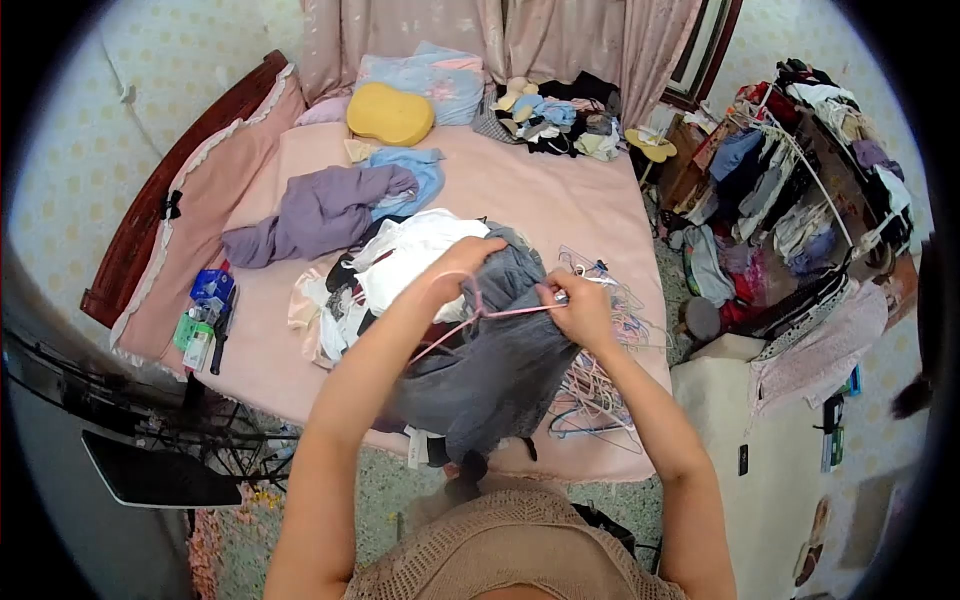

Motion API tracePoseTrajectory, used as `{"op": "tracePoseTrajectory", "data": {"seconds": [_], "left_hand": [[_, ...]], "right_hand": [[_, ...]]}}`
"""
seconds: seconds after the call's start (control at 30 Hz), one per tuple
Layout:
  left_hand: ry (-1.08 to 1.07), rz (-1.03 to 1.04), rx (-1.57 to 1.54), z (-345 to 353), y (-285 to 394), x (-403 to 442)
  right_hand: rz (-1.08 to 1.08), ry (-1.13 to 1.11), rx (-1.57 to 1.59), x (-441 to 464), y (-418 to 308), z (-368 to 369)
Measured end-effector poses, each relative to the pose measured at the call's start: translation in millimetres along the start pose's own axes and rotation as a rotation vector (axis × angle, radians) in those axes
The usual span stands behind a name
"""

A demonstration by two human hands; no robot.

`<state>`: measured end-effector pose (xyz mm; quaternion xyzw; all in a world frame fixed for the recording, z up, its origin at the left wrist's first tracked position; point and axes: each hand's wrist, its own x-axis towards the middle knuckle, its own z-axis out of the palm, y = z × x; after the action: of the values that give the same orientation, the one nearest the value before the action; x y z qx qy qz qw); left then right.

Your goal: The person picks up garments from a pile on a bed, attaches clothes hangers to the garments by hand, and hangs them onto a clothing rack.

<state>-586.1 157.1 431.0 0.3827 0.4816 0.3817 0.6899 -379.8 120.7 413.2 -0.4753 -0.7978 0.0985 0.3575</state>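
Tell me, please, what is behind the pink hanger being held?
Mainly grey cloth shows behind the pink hanger. Whatever lies under that cloth, on the bed, is covered and cannot be seen.

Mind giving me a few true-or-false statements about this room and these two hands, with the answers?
1. The right hand holds a pink hanger. True.
2. The left hand hangs at the person's side. False: the left hand is up at the grey cloth.
3. Loose hangers lie heaped on the bed. True.
4. The yellow cushion is on the floor. False: the yellow cushion is on the bed.
5. The purple cloth lies on the bed. True.
6. The curtains are green. False: the curtains are pink.
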Motion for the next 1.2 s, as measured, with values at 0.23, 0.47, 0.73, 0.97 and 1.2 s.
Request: {"op": "tracePoseTrajectory", "data": {"seconds": [0.23,0.47,0.73,0.97,1.2], "left_hand": [[-0.372,0.296,0.216,-21.9,1.6,-32.9],[0.494,0.056,0.687,-83.9,-39.9,22.0],[-0.136,-0.108,-0.587,-87.5,-46.4,6.0],[-0.575,0.299,-0.799,-57.5,-5.1,-32.2],[-0.628,0.27,-1.017,-23.2,5.5,-24.4]], "right_hand": [[0.098,0.073,0.013,9.1,16.7,-36.5],[-0.033,0.078,0.193,2.8,16.0,-53.1],[0.012,0.129,0.077,0.2,25.7,-48.1],[0.073,0.125,0.045,5.2,30.8,-38.0],[-0.247,-0.02,0.248,9.8,-11.9,-36.4]]}}
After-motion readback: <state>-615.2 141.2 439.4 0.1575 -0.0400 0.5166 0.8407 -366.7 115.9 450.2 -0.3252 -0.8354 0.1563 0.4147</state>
